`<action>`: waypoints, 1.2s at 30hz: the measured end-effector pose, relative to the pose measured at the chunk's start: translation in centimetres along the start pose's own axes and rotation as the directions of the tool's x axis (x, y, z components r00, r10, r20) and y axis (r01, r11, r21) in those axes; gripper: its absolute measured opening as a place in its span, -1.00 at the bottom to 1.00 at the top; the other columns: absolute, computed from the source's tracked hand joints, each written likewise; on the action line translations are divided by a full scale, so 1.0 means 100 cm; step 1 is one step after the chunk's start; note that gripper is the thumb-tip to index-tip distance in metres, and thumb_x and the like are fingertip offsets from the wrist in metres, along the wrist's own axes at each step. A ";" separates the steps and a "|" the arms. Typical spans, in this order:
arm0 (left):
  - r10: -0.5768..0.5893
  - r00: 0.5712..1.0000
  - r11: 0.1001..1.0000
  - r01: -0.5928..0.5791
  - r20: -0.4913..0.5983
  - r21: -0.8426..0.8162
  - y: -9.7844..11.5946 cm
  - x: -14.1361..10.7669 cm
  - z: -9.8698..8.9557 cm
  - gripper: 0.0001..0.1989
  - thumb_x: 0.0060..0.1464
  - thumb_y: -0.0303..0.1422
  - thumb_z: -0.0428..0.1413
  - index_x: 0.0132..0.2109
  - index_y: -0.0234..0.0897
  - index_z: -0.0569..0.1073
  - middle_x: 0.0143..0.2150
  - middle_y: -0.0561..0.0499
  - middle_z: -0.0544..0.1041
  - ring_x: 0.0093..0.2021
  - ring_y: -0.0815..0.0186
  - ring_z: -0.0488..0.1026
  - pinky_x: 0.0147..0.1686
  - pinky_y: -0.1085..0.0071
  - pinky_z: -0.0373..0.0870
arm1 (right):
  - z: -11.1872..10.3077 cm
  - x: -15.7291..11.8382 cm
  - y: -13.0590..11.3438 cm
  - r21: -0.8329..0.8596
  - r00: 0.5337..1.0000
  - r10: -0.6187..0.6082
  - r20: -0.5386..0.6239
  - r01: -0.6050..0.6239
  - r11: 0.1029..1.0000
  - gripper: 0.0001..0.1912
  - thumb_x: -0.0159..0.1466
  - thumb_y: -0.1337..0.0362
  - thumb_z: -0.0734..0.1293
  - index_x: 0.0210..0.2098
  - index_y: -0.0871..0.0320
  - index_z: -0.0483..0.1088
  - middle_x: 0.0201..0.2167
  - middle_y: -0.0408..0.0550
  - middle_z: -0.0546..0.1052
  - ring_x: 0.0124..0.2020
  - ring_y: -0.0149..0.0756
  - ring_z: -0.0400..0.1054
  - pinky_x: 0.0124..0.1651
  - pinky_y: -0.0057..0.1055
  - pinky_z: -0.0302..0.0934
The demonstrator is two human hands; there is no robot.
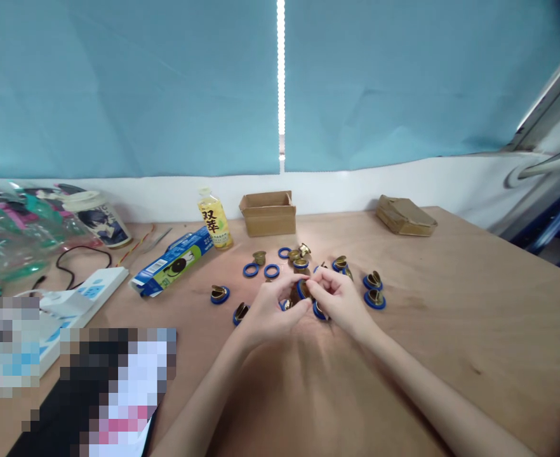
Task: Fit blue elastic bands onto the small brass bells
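Between my two hands is a small brass fitting with a blue ring (302,290). My left hand (269,311) curls its thumb and fingers around the near-left side of it. The fingers of my right hand (341,299) pinch its right edge, hiding part of it. Around them on the table lie several similar brass pieces with blue rings, such as one at the left (220,294) and one at the right (374,299). Behind my hands are loose blue rings (271,271) and a bare brass piece (259,257).
An open cardboard box (269,222) and a closed brown box (405,217) stand along the wall. To the left are a yellow-labelled bottle (216,222), a blue carton (173,263), a paper cup (101,219), a power strip (82,304) and clear plastic bottles (18,235).
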State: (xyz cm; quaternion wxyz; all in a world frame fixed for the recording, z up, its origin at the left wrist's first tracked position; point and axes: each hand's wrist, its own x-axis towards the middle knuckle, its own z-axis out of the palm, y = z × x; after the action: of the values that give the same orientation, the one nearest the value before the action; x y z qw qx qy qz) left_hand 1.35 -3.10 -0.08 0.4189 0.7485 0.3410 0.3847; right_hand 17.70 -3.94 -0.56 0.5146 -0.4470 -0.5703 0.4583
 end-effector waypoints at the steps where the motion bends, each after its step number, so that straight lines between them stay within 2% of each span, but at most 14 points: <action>1: -0.005 1.000 1.000 0.005 0.003 -0.009 0.000 0.000 0.000 -0.64 0.09 -0.42 0.13 0.06 -0.35 0.43 -0.15 -0.11 0.56 -0.26 0.28 0.51 -0.28 0.39 0.47 | 0.000 0.000 0.000 0.000 1.000 0.002 0.007 -0.002 1.000 -0.76 0.20 0.18 0.33 -0.52 0.12 0.27 -0.74 -0.31 0.21 -0.74 -0.52 0.02 -0.68 -0.54 -0.15; 7: -0.010 1.000 0.995 0.011 0.008 -0.103 0.001 0.001 0.002 -0.63 0.08 -0.46 0.12 0.07 -0.35 0.43 -0.13 -0.11 0.56 -0.13 0.23 0.52 -0.15 0.34 0.47 | -0.001 0.000 0.002 0.019 0.999 0.010 0.045 -0.011 1.000 -0.74 0.24 0.14 0.30 -0.50 0.11 0.26 -0.79 -0.33 0.24 -0.82 -0.51 0.04 -0.74 -0.55 -0.13; 12: -0.015 1.000 0.988 0.015 0.003 -0.151 0.000 0.001 0.004 -0.64 0.10 -0.46 0.11 0.07 -0.34 0.44 -0.12 -0.10 0.57 -0.15 0.25 0.52 -0.17 0.36 0.47 | 0.003 -0.004 -0.002 -0.027 1.000 -0.020 -0.013 0.020 0.999 -0.73 0.28 0.13 0.29 -0.48 0.12 0.27 -0.76 -0.30 0.27 -0.79 -0.49 0.14 -0.71 -0.55 -0.04; 16: -0.026 0.999 0.984 0.022 -0.020 -0.178 0.001 0.002 0.004 -0.62 0.11 -0.44 0.13 0.09 -0.31 0.43 -0.08 -0.10 0.56 -0.14 0.25 0.51 -0.19 0.38 0.46 | 0.002 -0.005 -0.004 -0.082 0.996 -0.080 -0.051 0.075 0.994 -0.71 0.29 0.11 0.29 -0.47 0.13 0.29 -0.74 -0.29 0.26 -0.75 -0.49 0.13 -0.68 -0.54 -0.05; 19: -0.039 0.999 0.967 0.033 -0.019 -0.252 0.004 0.003 0.003 -0.60 0.12 -0.42 0.14 0.12 -0.28 0.38 -0.07 -0.10 0.54 -0.16 0.28 0.51 -0.29 0.45 0.44 | 0.000 -0.003 -0.006 -0.043 0.991 -0.127 -0.050 0.125 0.991 -0.72 0.32 0.09 0.27 -0.42 0.14 0.31 -0.71 -0.30 0.24 -0.72 -0.50 0.08 -0.64 -0.53 -0.04; 21: -0.055 0.998 0.961 0.042 -0.037 -0.275 0.006 0.003 0.002 -0.59 0.10 -0.41 0.17 0.12 -0.27 0.36 -0.07 -0.10 0.54 -0.15 0.28 0.51 -0.34 0.48 0.43 | -0.001 -0.003 -0.007 -0.026 0.984 -0.167 -0.055 0.166 0.986 -0.76 0.33 0.12 0.25 -0.39 0.13 0.31 -0.68 -0.30 0.24 -0.70 -0.50 0.06 -0.61 -0.53 -0.02; 23: -0.052 0.996 0.964 0.032 -0.067 -0.266 0.005 0.004 0.001 -0.57 0.06 -0.43 0.20 0.09 -0.28 0.36 -0.07 -0.11 0.54 -0.12 0.25 0.51 -0.30 0.47 0.44 | 0.000 -0.006 -0.007 -0.098 0.972 -0.227 -0.057 0.221 0.970 -0.81 0.33 0.18 0.23 -0.37 0.13 0.31 -0.64 -0.28 0.25 -0.66 -0.48 0.08 -0.58 -0.52 -0.01; 25: -0.019 0.995 0.974 -0.005 -0.100 -0.226 0.003 0.005 0.000 -0.56 0.02 -0.47 0.21 0.07 -0.28 0.38 -0.02 -0.13 0.53 -0.06 0.23 0.50 -0.22 0.43 0.46 | 0.000 -0.010 -0.006 -0.254 0.949 -0.313 -0.033 0.295 0.921 -0.86 0.32 0.26 0.23 -0.37 0.14 0.33 -0.61 -0.25 0.28 -0.62 -0.46 0.13 -0.54 -0.51 0.01; 27: 0.027 0.991 0.989 -0.046 -0.130 -0.139 0.000 0.005 -0.001 -0.56 0.00 -0.52 0.17 0.07 -0.28 0.39 0.03 -0.15 0.51 -0.04 0.22 0.50 -0.17 0.40 0.46 | 0.001 -0.014 -0.004 -0.408 0.911 -0.411 0.035 0.388 0.826 -0.90 0.30 0.32 0.23 -0.33 0.15 0.37 -0.61 -0.24 0.31 -0.61 -0.46 0.17 -0.50 -0.50 0.05; 30: 0.084 0.983 0.996 -0.081 -0.165 0.025 -0.004 0.005 -0.002 -0.55 -0.02 -0.58 0.12 0.06 -0.26 0.39 0.02 -0.13 0.50 -0.07 0.24 0.50 -0.15 0.37 0.46 | 0.001 -0.017 -0.002 -0.503 0.872 -0.475 0.119 0.465 0.728 -0.91 0.28 0.36 0.24 -0.27 0.16 0.38 -0.62 -0.25 0.32 -0.62 -0.46 0.19 -0.48 -0.50 0.08; 32: 0.128 0.974 0.986 -0.104 -0.189 0.132 -0.004 0.005 -0.002 -0.53 -0.05 -0.62 0.10 0.04 -0.26 0.39 -0.02 -0.10 0.50 -0.09 0.25 0.50 -0.13 0.35 0.45 | 0.002 -0.017 -0.001 -0.498 0.887 -0.448 0.110 0.439 0.748 -0.94 0.28 0.35 0.25 -0.28 0.16 0.36 -0.63 -0.26 0.29 -0.63 -0.47 0.17 -0.48 -0.50 0.07; 36: 0.263 0.941 0.921 -0.179 -0.213 0.346 -0.003 0.004 -0.001 -0.55 -0.07 -0.65 0.09 0.00 -0.24 0.41 -0.04 -0.09 0.45 -0.06 0.24 0.46 -0.10 0.32 0.45 | 0.004 -0.011 0.002 -0.403 0.953 -0.300 0.049 0.293 0.867 -0.90 0.27 0.25 0.29 -0.34 0.14 0.32 -0.66 -0.31 0.18 -0.63 -0.47 0.08 -0.52 -0.49 -0.02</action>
State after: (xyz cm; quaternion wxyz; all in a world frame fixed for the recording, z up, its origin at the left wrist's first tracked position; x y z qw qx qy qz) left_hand 1.36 -2.60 -0.15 0.1973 0.7847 0.3629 0.4622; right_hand 17.43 -4.98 -0.91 0.4790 -0.4546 -0.7109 0.2420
